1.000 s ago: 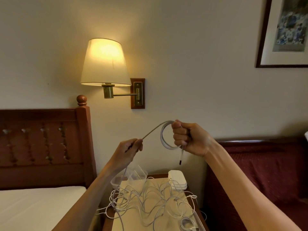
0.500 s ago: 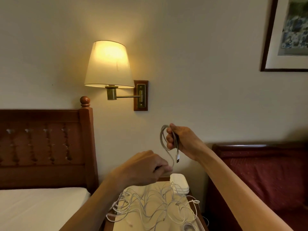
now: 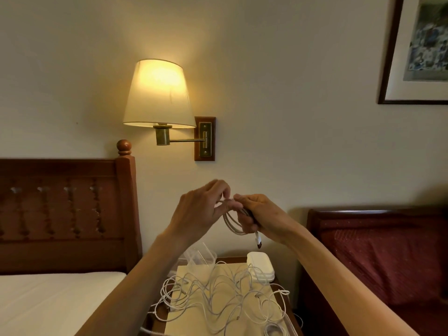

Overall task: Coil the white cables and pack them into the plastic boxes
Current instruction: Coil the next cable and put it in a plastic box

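Both hands, left and right, grasp one coiled cable; tangled cables cover the desk, boxes unfilled.

This is a bedroom, probably in a hotel. A bed with a carved wooden headboard stands against the wall, a lit wall lamp hangs beside it, and a framed picture hangs at the upper right.
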{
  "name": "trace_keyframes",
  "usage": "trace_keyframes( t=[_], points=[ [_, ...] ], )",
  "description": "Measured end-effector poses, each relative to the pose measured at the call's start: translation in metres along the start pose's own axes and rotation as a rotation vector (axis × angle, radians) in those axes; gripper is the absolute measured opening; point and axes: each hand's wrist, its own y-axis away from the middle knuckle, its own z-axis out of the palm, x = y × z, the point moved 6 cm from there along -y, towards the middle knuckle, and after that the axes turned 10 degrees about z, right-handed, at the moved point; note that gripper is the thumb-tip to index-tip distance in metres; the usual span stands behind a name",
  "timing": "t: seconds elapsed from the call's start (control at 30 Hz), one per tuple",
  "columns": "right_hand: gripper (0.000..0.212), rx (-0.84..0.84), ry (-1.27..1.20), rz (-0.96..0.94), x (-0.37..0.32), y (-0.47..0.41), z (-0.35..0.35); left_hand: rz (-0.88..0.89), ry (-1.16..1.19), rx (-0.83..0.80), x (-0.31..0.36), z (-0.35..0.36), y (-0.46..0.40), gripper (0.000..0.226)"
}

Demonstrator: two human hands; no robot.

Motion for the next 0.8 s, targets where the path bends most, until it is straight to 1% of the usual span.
trace_keyframes(
  t=[0.07,0.13,0.23,0.3,0.4,0.53,0.6,0.67,0.8],
  points=[
    [0.044,-0.04,-0.08,0.03,0.0,-0.001,0.0,-0.108,0.131,-0.05,-0.011,0.01,0.001,0.056],
    [0.044,-0.076,-0.148,0.046,0.0,-0.002,-0.001,-0.164,0.346,-0.121,-0.014,0.019,0.003,0.058],
    [0.043,-0.117,-0.218,0.079,0.004,0.0,-0.003,-0.234,0.653,-0.219,-0.007,0.026,0.007,0.039],
    [0.042,-0.142,-0.244,0.101,0.008,0.0,-0.002,-0.292,0.762,-0.231,-0.005,0.027,0.009,0.031],
    [0.042,-0.164,-0.224,0.115,0.009,0.001,0.0,-0.328,0.809,-0.165,-0.006,0.029,0.01,0.035],
    [0.041,-0.229,-0.259,0.151,0.009,0.002,0.005,-0.316,0.788,-0.103,-0.009,0.033,0.014,0.037],
    [0.043,-0.235,-0.297,0.167,0.008,0.001,0.008,-0.299,0.76,-0.077,-0.009,0.033,0.012,0.041],
    [0.042,-0.207,-0.382,0.173,0.007,0.001,0.006,-0.286,0.697,-0.067,-0.012,0.031,0.01,0.043],
    [0.041,-0.138,-0.694,0.16,-0.002,0.005,-0.016,-0.328,0.66,-0.058,-0.034,0.031,0.024,0.039]
  ],
)
